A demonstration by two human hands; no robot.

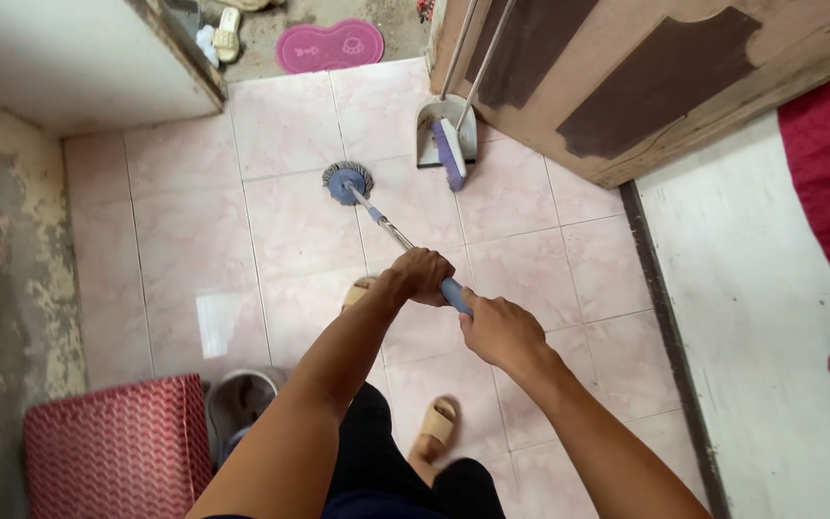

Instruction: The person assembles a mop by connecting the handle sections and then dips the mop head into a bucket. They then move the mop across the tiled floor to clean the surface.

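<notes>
Both hands grip the mop handle [396,234]: left hand [422,275] closed higher, right hand [501,330] closed on the blue grip. Mop head [347,181] rests on pink tiles [290,231] (near the dustpan [439,130]). Keep pressure even, strokes overlapping.

Both bare arms reach forward and converge; the left hand [422,274] is clenched ahead, the right hand [501,332] clenched just behind it, knuckles up.
</notes>
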